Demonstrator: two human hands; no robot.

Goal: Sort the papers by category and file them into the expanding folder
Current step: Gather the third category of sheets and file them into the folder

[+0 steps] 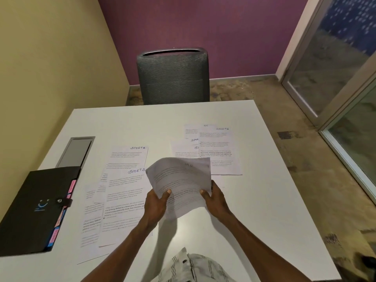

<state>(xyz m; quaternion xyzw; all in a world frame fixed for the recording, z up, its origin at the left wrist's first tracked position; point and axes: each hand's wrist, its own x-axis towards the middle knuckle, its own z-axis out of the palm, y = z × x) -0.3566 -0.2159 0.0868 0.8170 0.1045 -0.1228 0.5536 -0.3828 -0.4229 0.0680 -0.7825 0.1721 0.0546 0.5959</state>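
Note:
I hold a curled sheaf of printed papers [180, 183] above the middle of the white table [254, 210]. My left hand [155, 206] grips its near left edge and my right hand [216, 198] grips its near right edge, thumbs on top. A spread of sheets headed SPORTS [122, 190] lies left of my hands. Another overlapping group [215, 149], headed HR and SPORTS, lies at the far right. The black expanding folder [34, 210] lies closed at the table's left edge, with pink and blue tabs along its right side.
A grey mesh chair [174, 76] stands behind the far table edge. A grey cable hatch [75, 151] is set in the table beyond the folder. A yellow wall runs along the left; glass doors are at the right.

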